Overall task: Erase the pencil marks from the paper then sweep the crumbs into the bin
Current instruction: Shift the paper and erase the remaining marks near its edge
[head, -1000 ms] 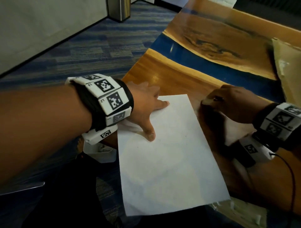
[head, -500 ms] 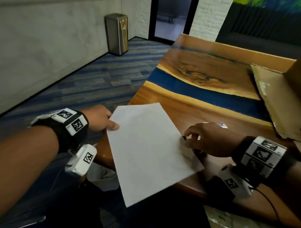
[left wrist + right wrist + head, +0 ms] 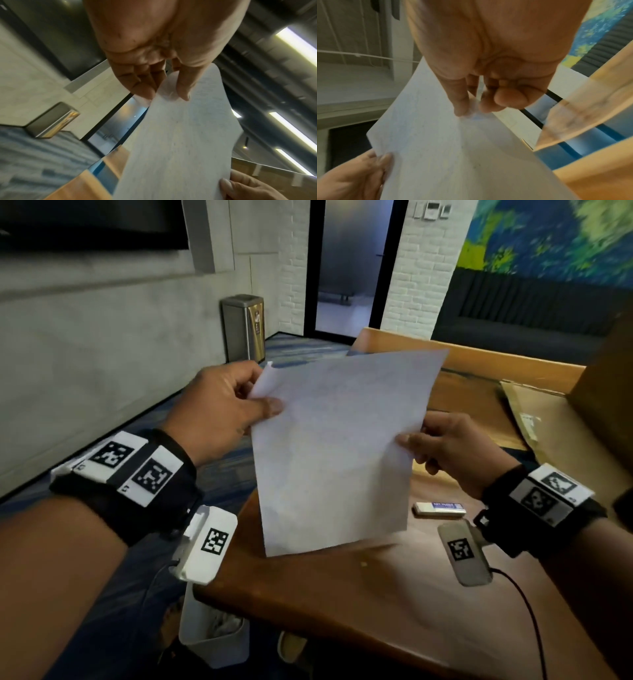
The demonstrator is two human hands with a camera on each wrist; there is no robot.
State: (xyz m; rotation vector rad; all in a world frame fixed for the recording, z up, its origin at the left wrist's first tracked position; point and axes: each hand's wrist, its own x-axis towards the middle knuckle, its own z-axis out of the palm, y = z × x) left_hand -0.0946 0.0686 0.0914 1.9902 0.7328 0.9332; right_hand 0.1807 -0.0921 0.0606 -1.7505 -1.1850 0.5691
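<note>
- The paper point(image 3: 337, 450) has come up off the table point(image 3: 359, 604): a second ago it lay flat under a pressing left hand, half a second ago it was being slid toward the near edge, and now it hangs in the air, tilted, top edge away from the person
- Left hand point(image 3: 219, 409) pinches the sheet's edge at 10 o'clock, thumb on the near face; right hand point(image 3: 452, 450) pinches the edge at 3 o'clock
- The eraser point(image 3: 439, 508) has left the right hand and lies on the table at 4 o'clock from the sheet
- Judgement: rubbing looks finished, and the lift probably serves to tip crumbs toward the bin point(image 3: 214, 635), which stands on the floor at 7 o'clock below the table corner
- Paper: thin, white, limp, bowing between the grips, one corner curled; only faint grey traces show
- Eraser: small white block in a blue sleeve
- Table: glossy wood with a blue band
- Bin: white plastic, open-topped
</note>
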